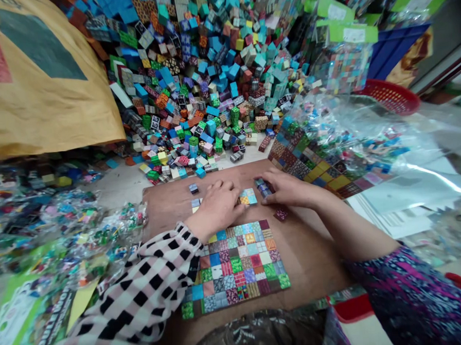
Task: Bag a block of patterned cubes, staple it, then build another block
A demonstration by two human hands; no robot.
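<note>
My left hand (219, 206) is bent over a short row of patterned cubes (249, 196), fingers curled down on it and most of the row hidden beneath the palm. To its right, my right hand (287, 187) grips a short line of dark blue and green patterned cubes (263, 188) between thumb and fingers. A dark red speckled cube (281, 214) lies just below that hand. One dark blue-grey cube (193, 188) sits apart, beyond my left hand. Nearer to me, a flat mosaic of colourful cubes (243, 264) lies partly under my left wrist.
Everything rests on a brown board (308, 251). Behind it rises a large heap of loose cubes (211, 91). Bagged pieces (117, 230) lie left, with a yellow sack (49, 110) above. At right are a clear plastic bag (360, 135), red basket (394, 97) and blue bin (394, 50).
</note>
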